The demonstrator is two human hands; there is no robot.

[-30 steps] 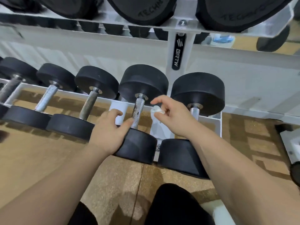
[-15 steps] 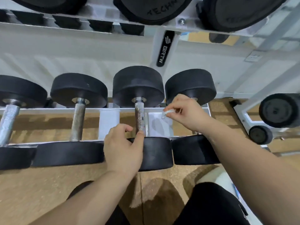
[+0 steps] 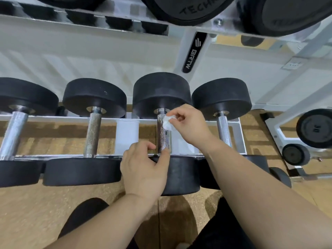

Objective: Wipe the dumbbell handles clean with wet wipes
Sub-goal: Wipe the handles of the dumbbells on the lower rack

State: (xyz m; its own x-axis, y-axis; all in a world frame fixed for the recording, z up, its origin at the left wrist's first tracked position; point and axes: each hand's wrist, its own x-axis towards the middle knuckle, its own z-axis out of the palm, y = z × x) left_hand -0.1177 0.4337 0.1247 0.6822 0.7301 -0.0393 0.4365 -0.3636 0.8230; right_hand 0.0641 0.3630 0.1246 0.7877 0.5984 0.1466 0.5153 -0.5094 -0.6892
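Several black dumbbells lie side by side on a white rack [image 3: 240, 137]. The third dumbbell [image 3: 161, 94] has a knurled, speckled steel handle [image 3: 162, 137]. My right hand [image 3: 190, 126] pinches a small crumpled white wet wipe [image 3: 168, 123] and presses it against the upper right side of that handle. My left hand [image 3: 145, 166] rests on the near black head of the same dumbbell, with thumb and fingers touching the handle's lower end. To the right is another dumbbell with a shiny handle [image 3: 223, 132]; to the left, one with a dull handle [image 3: 92, 133].
An upper rack shelf [image 3: 115, 17] with larger black dumbbells hangs over the far side. A second white rack with small dumbbells [image 3: 312, 128] stands at the right. My dark-clad knees [image 3: 84, 214] are below, over a cork-coloured floor.
My right hand has brought the wipe leftward onto the third dumbbell's handle. My left hand stays at the handle's near end. The view has shifted slightly.
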